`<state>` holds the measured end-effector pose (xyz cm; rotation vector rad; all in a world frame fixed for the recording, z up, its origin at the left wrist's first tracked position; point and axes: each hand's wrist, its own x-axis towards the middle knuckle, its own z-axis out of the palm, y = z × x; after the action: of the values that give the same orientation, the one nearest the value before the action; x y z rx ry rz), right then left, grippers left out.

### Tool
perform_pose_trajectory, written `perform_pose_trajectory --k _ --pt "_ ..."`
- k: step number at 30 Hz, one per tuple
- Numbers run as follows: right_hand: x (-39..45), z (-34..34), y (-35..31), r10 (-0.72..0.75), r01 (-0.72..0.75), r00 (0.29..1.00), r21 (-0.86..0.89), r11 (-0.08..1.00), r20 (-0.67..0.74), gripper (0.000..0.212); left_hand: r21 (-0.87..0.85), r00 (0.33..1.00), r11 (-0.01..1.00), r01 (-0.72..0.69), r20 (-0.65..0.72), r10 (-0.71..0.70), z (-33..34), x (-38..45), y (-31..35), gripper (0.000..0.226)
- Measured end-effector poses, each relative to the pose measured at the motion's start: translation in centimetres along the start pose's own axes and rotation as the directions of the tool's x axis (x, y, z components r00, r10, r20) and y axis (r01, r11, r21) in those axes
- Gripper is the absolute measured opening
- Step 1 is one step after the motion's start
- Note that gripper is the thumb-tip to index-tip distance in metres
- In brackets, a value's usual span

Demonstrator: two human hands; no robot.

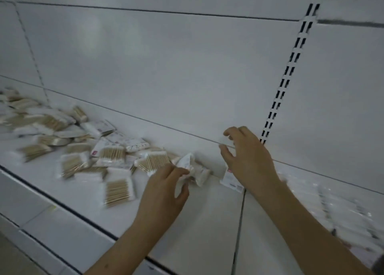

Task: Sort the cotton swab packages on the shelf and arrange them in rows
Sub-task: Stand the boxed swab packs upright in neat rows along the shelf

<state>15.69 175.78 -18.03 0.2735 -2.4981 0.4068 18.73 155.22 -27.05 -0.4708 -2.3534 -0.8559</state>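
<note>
Left hand (166,183) pinching pack (193,170) beside pile (72,148) at nine o'clock; right hand (247,158) spread over upright pack (230,179). Best stood flush against wall (166,77), starting row.

The shelf (207,208) and the back panel (166,67) were plain white, greyed by dim light, with thin dark seams. The cotton swab packages (116,156) were white wrappers showing tan sticks, a few bearing a small red mark. The upright strip (291,67) carried paired black slots.
</note>
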Motion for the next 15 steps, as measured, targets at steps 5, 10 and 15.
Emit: perform_pose_trajectory --k 5,10,15 --pt "-1.2 8.4 -3.5 -0.01 -0.003 0.978 0.058 0.998 0.21 0.061 0.351 0.963 0.897 0.267 -0.075 -0.257 -4.7 -3.9 -7.4 0.049" --pt "-3.7 13.9 -4.4 0.005 -0.022 0.962 0.058 0.998 0.273 0.063 0.373 0.94 0.881 0.291 0.061 -0.336 -4.9 -5.6 -9.8 0.067" --pt "-4.1 14.1 -4.8 -0.179 0.159 0.978 0.165 0.973 0.111 0.046 -0.056 0.879 0.908 0.415 -0.234 -0.416 -4.8 -6.6 -8.5 0.031"
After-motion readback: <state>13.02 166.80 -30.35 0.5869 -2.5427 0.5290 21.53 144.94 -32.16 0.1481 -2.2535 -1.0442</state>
